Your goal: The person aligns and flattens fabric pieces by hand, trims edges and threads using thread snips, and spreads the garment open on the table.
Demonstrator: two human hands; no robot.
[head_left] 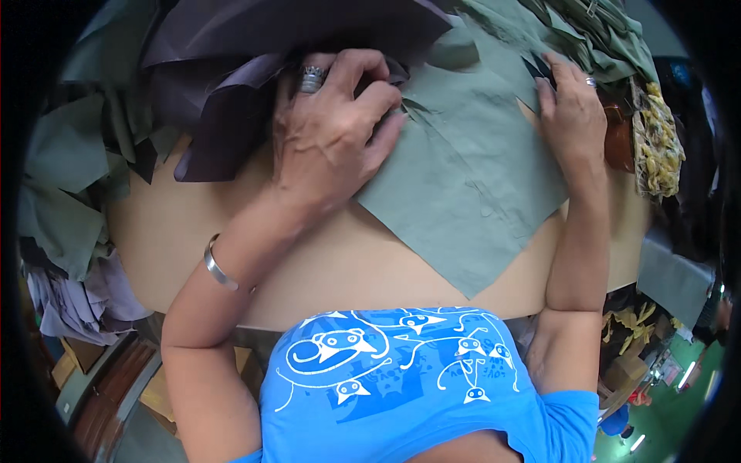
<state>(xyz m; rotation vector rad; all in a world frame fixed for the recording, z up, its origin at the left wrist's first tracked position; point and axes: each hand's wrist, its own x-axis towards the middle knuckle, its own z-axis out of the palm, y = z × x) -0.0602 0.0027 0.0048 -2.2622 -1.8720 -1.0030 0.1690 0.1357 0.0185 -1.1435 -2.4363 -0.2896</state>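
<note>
A grey-green fabric piece (471, 177) lies on the table, its pointed corner toward me. My left hand (328, 123), with a ring and a bracelet, is closed with bent fingers at the dark purple fabric (231, 131). Its fingertips are partly hidden, beside the left edge of the green piece. My right hand (573, 112) rests at the right edge of the green piece, thumb and fingers closed around a fold there. A small dark shape shows between them; I cannot tell what it is.
The tan tabletop (309, 278) curves in front of me. Green fabric scraps (65, 154) heap at the left, above lilac cloth (93, 297). Crumpled green cloth (610, 38) lies at the far right. Beside it are a brown round object (618, 135) and a bundle of yellowish pieces (656, 139).
</note>
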